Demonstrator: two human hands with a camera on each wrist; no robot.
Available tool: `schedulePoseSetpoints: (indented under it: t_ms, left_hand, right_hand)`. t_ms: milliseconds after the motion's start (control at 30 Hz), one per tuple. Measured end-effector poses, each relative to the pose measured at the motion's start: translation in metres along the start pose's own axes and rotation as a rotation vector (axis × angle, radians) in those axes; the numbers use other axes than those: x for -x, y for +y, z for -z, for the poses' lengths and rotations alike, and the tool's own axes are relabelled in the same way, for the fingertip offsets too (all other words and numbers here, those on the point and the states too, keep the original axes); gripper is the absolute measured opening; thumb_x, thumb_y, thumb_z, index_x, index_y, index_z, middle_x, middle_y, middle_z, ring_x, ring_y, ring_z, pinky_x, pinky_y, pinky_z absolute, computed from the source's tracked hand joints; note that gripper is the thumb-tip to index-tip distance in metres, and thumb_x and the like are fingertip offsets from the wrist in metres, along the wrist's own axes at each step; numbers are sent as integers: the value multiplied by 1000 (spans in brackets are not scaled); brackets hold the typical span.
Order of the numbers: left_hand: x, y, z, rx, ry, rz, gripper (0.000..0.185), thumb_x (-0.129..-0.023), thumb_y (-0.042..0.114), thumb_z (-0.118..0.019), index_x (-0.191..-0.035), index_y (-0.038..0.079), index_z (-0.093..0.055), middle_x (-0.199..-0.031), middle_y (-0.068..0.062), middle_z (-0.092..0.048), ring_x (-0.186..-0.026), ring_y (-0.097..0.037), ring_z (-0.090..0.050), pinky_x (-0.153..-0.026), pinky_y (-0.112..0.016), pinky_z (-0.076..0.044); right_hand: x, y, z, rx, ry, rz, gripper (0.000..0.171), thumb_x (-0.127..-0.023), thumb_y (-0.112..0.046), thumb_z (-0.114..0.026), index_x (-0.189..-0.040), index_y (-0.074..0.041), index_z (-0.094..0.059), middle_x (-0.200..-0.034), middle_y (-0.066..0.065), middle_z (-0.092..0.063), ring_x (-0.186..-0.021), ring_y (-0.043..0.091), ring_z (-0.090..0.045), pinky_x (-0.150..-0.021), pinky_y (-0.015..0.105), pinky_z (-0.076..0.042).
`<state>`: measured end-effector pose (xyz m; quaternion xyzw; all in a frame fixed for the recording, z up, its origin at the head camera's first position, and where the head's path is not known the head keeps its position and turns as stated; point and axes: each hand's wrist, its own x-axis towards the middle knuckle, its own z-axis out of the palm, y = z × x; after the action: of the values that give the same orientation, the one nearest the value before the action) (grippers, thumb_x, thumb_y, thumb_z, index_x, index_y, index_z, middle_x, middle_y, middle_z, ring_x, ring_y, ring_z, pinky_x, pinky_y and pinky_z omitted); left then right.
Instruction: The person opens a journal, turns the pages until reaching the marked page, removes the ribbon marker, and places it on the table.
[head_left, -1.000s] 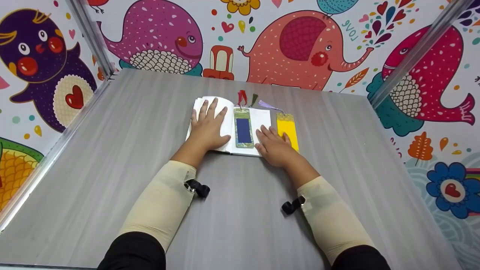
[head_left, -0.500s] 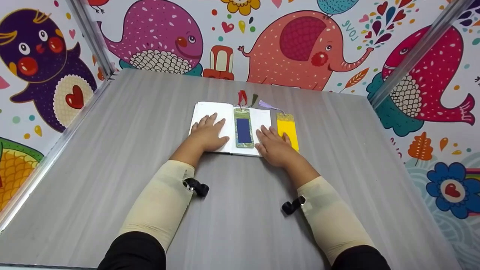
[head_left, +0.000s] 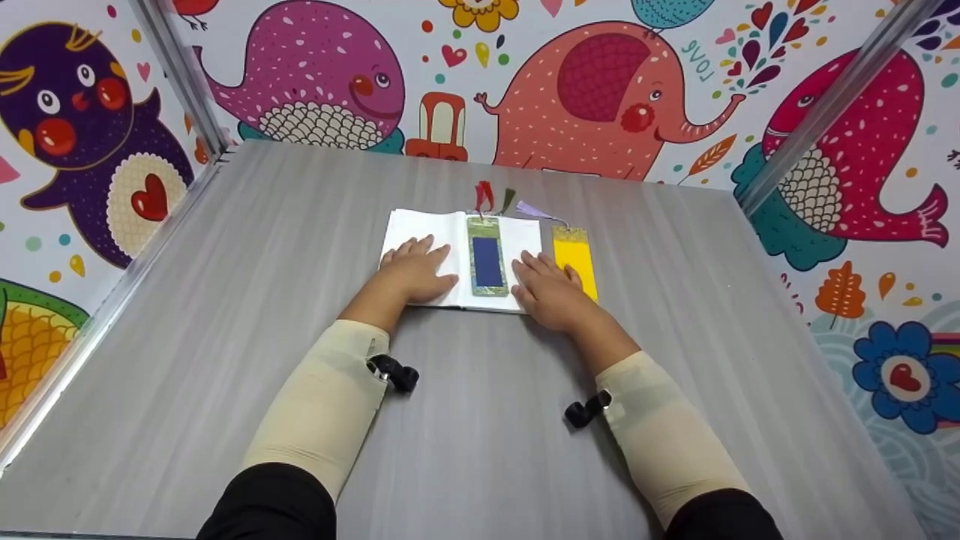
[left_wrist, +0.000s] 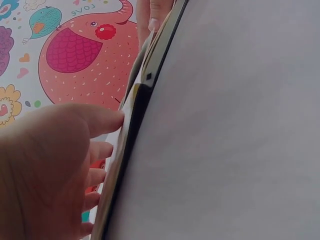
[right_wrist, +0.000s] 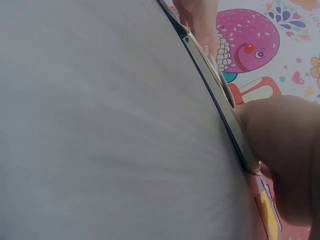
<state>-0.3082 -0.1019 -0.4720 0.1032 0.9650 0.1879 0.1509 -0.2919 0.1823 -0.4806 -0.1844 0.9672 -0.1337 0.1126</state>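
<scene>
- Open book [head_left: 459, 255] flat on grey table [head_left: 247, 300], mid-table toward the far wall, white pages up.
- Left hand [head_left: 412, 268] palm down on left page, fingers straight and spread, pressing flat; nothing gripped.
- Right hand [head_left: 546, 289] palm down over right page's near corner, fingers straight, resting flat; nothing gripped.
- Blue bookmark [head_left: 487, 261] with green border lying along the book's centre fold, between the 2 hands, touched by neither.
- Red and green tassels [head_left: 484, 195] trailing off bookmark's far end past the book's top edge.
- Yellow bookmark [head_left: 574, 259] on table just beside book's right edge, lilac tassel [head_left: 534, 209] at its far end; right hand's outer fingers right next to its near end, contact unclear.
- Left wrist view: left-hand fingers [left_wrist: 95, 120] against book's dark edge [left_wrist: 135, 115], seen edge-on.
- Right wrist view: right hand [right_wrist: 285, 150] on book edge [right_wrist: 220, 105], yellow bookmark partly visible low in frame [right_wrist: 267, 210].
- Cream sleeves [head_left: 330, 397] on both forearms, small black clip at each wrist.
- Cartoon-animal wall [head_left: 600, 82] behind and to both sides of table.
</scene>
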Motion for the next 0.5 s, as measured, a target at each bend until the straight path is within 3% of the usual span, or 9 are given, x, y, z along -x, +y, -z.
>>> schedulePoseSetpoints:
  t_ms: [233,500]
  left_hand:
    - [2,1,2,1,-14,6,79,-104,59,-47,-172,24,-26,-183,-10,-10,-170,-40,-5,-136,-64,-5]
    - [2,2,3,-2,-7,7,78,-105,59,-48,-171,24,-28,-183,-11,-12,-169,-40,-7,-135,-65,-6]
  right_hand:
    - [-5,-6,6,-36,46,-4,62,-112,-50,-41,-170,-27,-34,-180,2,-25,-170,31,-14,-133,69,-8]
    - [-17,-22,10,-76,44,-20,68,-108,-58,-49,-170,-33,-33,-181,-5,-22,-171,25,-11,-136,63,-6]
